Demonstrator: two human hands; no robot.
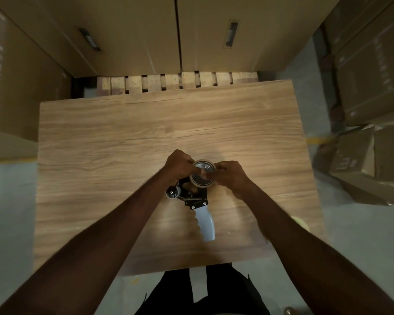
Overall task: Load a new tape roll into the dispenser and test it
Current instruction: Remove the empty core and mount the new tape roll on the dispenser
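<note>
I stand at the near edge of the wooden table [146, 123], looking straight down at it. The tape dispenser [192, 196] lies on its side around the middle of the table, somewhat nearer my edge than the far one. Its pale grey handle [205, 223] points back toward me, and its black frame sits just beyond the handle, with a small grey roller [173, 192] sticking out on the left.

The tape roll [203, 172] sits at the far end of the dispenser, over the frame, its round face turned up toward me. Whether it is fully seated on the hub I cannot tell.

My left hand [179, 165] is curled against the left side of the roll, fingers closed in on its rim. My right hand [231, 176] is curled against the right side, fingertips pinched at the roll's edge near the top. Both hands touch the roll from opposite sides, so it is held between them. The picture is too blurred to show whether I have a loose end of tape in my fingers.

Cardboard boxes [371, 87] are stacked beyond the far edge and off to both sides of the table. A wooden pallet [175, 83] shows just past the far edge.
</note>
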